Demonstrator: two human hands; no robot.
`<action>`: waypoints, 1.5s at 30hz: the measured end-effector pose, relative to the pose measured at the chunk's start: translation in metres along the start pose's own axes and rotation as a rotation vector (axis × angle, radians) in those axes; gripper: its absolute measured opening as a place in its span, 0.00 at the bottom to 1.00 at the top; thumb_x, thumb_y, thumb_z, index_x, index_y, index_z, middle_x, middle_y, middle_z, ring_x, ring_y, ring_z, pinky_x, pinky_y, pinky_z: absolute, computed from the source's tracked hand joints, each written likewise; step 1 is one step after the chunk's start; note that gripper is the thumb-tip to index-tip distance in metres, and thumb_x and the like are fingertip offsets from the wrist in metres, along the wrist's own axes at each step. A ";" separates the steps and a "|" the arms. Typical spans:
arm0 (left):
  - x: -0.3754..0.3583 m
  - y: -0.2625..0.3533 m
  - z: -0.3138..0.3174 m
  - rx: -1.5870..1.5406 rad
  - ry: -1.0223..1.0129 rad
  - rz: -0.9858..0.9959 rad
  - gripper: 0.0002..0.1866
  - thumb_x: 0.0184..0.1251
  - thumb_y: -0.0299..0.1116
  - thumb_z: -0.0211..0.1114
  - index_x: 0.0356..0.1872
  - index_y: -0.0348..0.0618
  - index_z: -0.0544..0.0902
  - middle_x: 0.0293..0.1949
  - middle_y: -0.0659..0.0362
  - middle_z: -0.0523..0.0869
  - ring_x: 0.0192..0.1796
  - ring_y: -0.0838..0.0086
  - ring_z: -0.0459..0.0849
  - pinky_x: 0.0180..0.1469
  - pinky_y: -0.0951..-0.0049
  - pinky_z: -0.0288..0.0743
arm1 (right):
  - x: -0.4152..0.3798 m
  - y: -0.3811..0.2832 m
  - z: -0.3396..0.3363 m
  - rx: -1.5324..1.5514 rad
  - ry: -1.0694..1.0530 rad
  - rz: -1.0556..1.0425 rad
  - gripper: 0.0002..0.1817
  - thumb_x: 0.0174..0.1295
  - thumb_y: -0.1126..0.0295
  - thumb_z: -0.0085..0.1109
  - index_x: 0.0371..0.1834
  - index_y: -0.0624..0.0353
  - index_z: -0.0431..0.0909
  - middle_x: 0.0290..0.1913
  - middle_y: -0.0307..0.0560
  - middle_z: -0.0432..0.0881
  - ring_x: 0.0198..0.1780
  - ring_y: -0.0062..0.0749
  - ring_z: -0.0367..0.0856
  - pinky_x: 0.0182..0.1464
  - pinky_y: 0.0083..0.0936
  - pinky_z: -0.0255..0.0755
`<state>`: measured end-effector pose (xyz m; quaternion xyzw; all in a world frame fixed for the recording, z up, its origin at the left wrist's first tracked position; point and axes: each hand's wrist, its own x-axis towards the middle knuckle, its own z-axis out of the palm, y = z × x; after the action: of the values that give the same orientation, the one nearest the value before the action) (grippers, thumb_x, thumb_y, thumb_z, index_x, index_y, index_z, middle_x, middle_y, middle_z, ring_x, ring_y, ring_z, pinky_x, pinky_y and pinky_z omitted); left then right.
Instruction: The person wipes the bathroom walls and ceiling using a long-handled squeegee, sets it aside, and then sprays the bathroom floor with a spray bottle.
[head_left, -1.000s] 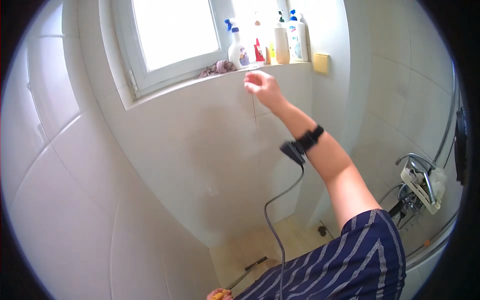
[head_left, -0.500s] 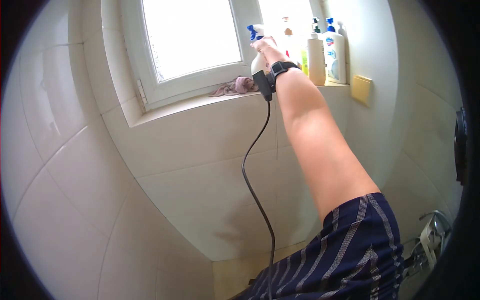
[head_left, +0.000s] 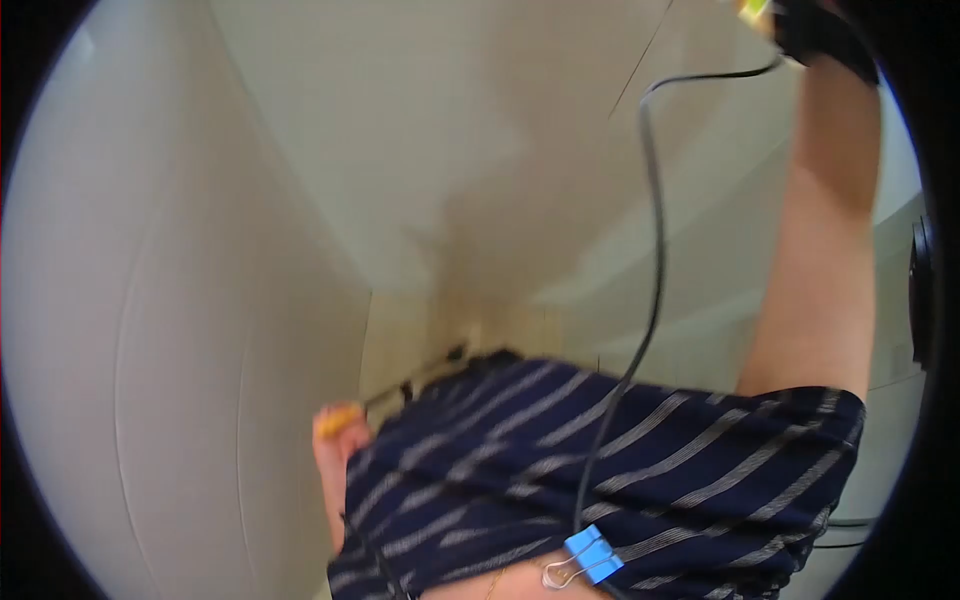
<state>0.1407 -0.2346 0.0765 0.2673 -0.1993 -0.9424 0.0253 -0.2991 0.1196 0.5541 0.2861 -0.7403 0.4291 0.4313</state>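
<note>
Far left, a pale tiled wall (head_left: 180, 300) with a smooth, softly glossy face and thin, bowed grout lines. Beside it, the left hand (head_left: 346, 438), fingers curled round the orange-yellow handle (head_left: 333, 424) of a slender long-shafted tool (head_left: 404, 391). The handle is short and rounded; the shaft, thin and dark, slants up to the right and ends in a small blackish head (head_left: 457, 352), its form blurred. The tool lies at a slant in front of the floor (head_left: 385, 325), near that surface's left edge; whether the head touches it cannot be told. Floor beige and matt, narrowing to a far left corner against the walls. Behind, an off-white back wall (head_left: 350, 130), flat, bearing a soft-edged shadow.

Centre, a navy woven garment (head_left: 650, 450) with broken pale-grey stripes, loosely creased. At its neckline, a blue binder clip (head_left: 594, 554), wedge-shaped, with silvery wire loops; from it a smooth black cable (head_left: 656, 220) rises in a curve to a black wristband (head_left: 825, 42).

Right, the bare right forearm, upraised; the right hand lies beyond the top edge, its state undeterminable. Left of the wristband, a yellow-green object (head_left: 755, 12), blurred and cropped.
</note>
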 end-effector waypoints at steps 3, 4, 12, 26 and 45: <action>-0.028 -0.001 0.033 0.054 -0.026 0.003 0.24 0.64 0.52 0.53 0.50 0.43 0.71 0.39 0.48 0.79 0.30 0.69 0.74 0.34 0.72 0.72 | -0.079 -0.047 -0.007 0.212 -0.156 0.066 0.09 0.51 0.71 0.62 0.36 0.58 0.80 0.33 0.44 0.82 0.36 0.28 0.80 0.39 0.27 0.73; -0.041 -0.009 0.056 0.019 -0.008 0.029 0.24 0.64 0.50 0.55 0.52 0.44 0.70 0.39 0.48 0.79 0.31 0.68 0.75 0.37 0.71 0.73 | -0.105 -0.061 -0.009 0.272 -0.200 0.107 0.08 0.51 0.71 0.62 0.36 0.58 0.80 0.32 0.44 0.82 0.36 0.28 0.80 0.38 0.27 0.73; -0.064 0.008 0.041 1.575 -0.202 0.337 0.15 0.53 0.37 0.70 0.39 0.44 0.79 0.33 0.55 0.81 0.31 0.70 0.81 0.33 0.69 0.75 | -0.383 -0.119 0.042 0.427 -0.188 0.787 0.03 0.52 0.77 0.60 0.29 0.59 0.82 0.27 0.40 0.83 0.31 0.22 0.80 0.31 0.24 0.74; -0.112 -0.134 0.032 1.331 -0.616 0.309 0.15 0.61 0.24 0.63 0.47 0.39 0.69 0.33 0.60 0.78 0.34 0.80 0.75 0.37 0.81 0.70 | -0.639 -0.226 0.002 0.413 -0.349 1.164 0.12 0.44 0.75 0.63 0.35 0.60 0.80 0.37 0.49 0.83 0.43 0.36 0.81 0.45 0.29 0.73; -0.178 -0.233 0.020 1.684 -0.476 0.440 0.07 0.61 0.26 0.64 0.37 0.35 0.75 0.30 0.62 0.80 0.32 0.80 0.77 0.37 0.81 0.70 | -0.700 -0.208 -0.153 0.989 -0.702 0.649 0.37 0.39 0.74 0.67 0.59 0.65 0.67 0.54 0.57 0.75 0.57 0.43 0.73 0.57 0.30 0.67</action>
<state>0.2961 0.0147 0.0888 -0.0489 -0.8700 -0.4889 -0.0411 0.2516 0.1946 0.0557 0.3352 -0.6014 0.7061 -0.1656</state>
